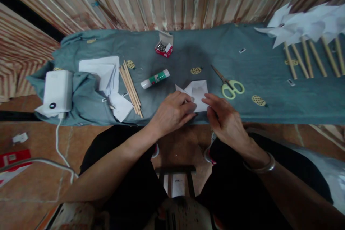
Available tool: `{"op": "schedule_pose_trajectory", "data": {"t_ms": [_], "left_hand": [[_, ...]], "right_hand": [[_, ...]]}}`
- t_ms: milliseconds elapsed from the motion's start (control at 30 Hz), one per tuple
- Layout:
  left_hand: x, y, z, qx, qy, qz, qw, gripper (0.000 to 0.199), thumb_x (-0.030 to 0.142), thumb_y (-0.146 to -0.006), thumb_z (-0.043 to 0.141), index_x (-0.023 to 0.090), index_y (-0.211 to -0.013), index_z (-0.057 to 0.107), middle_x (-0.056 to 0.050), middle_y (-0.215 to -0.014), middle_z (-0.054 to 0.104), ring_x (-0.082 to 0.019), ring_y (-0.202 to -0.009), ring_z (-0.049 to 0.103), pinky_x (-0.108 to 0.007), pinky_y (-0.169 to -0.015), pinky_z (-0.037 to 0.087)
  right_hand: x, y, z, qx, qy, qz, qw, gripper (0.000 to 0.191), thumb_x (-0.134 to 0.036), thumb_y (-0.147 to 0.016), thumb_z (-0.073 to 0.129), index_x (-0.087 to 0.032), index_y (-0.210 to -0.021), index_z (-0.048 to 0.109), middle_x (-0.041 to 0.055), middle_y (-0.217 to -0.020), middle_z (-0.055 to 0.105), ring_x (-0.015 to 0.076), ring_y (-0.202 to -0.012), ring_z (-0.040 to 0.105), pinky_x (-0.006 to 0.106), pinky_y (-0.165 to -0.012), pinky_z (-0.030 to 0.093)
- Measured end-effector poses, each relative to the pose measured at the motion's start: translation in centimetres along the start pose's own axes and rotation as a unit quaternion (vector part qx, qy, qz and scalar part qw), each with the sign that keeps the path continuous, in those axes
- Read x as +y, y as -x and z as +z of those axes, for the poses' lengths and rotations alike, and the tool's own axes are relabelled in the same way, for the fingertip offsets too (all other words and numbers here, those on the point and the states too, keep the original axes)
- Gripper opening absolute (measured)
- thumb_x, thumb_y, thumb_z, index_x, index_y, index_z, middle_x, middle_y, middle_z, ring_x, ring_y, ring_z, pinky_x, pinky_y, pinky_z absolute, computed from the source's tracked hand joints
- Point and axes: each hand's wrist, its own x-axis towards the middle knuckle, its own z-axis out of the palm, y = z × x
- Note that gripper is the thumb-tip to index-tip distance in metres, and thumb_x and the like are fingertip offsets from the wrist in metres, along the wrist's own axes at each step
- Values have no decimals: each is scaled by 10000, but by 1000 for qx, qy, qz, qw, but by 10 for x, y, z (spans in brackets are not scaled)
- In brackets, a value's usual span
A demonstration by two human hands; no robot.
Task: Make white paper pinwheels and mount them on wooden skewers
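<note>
Folded paper (201,97) lies near the bench's (266,79) front edge, presumably for reach. Left hand (174,109) pinches it, apparently steadying; right hand (225,116) touches its edge, grip loosely parted.

The left hand (176,109) covers part of the folded paper (201,95); the view's right edge crops the pinwheels (304,27).

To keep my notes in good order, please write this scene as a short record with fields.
Left hand: fingers on folded white paper
Right hand: touching the paper's right side
Right of paper: scissors, green handles
Left of paper: glue stick, wooden sticks
Beyond: open red box, small metal pieces inside
Far right: white paper pinwheels
Surface: teal cloth
</note>
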Motion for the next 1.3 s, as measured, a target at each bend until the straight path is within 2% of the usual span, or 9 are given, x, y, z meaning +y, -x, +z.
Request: {"op": "schedule_pose_trajectory", "data": {"t_ms": [133,333,500,600,767,900,1100,1300], "left_hand": [[7,1,5,-49,-5,9,999,210,320,-934,583,159,-1045,660,-88,-1073,649,-229,-990,571,-360,-826,464],[6,2,9,-30,-53,29,998,214,232,-987,472,150,-999,670,-83,-1005,680,-198,-905,606,-334,-771,476],[7,4,7,-35,-61,26,997,229,193,-981,454,121,-948,669,-84,-924,680,-192,-854,624,-324,-767,511],[7,7,5,-32,-46,26,998,255,204,-985,437,118,-931,672,-85,-913,681,-193,-844,630,-325,-769,526],[9,10,4,-41,-27,38,998,266,208,-988,422,119,-943,668,-96,-946,684,-191,-863,635,-332,-779,541],[10,11,4,-41,-27,41,998,258,219,-989,424,124,-981,663,-98,-996,701,-191,-888,639,-332,-796,554],[13,13,6,-8,-11,45,999,272,204,-995,429,121,-1189,602,-79,-977,708,-177,-878,647,-313,-785,564],[14,13,8,-9,-5,42,999,239,189,-997,436,123,-1076,652,-78,-993,707,-170,-908,643,-291,-792,558]], "right_hand": [[-3,1,-1,0,-19,11,1000,308,-142,-914,455,-193,-1145,652,144,-1229,691,277,-1144,658,526,-990,524],[-2,4,-4,-15,-66,42,997,351,-112,-858,487,-220,-1134,673,107,-1222,706,267,-1157,663,506,-1004,534],[3,0,-13,-53,-87,56,993,414,-74,-783,520,-233,-1129,681,103,-1308,662,271,-1198,639,490,-985,548],[5,-2,-17,-62,-115,64,989,312,-132,-819,583,-249,-1082,702,92,-1307,662,279,-1227,618,510,-1033,513],[8,-4,-11,-51,-155,91,983,106,-243,-862,643,-271,-887,741,49,-1223,707,270,-1178,644,531,-1041,500],[11,-7,-2,-37,-146,99,984,84,-266,-856,660,-257,-862,744,64,-1199,718,276,-1161,649,532,-1026,500],[8,-13,3,-19,-105,76,991,86,-238,-858,643,-236,-838,726,81,-1217,705,288,-1161,636,518,-982,516],[5,-13,5,-15,-68,73,995,81,-248,-861,649,-244,-807,709,84,-1248,689,304,-1159,632,534,-978,512]]}}
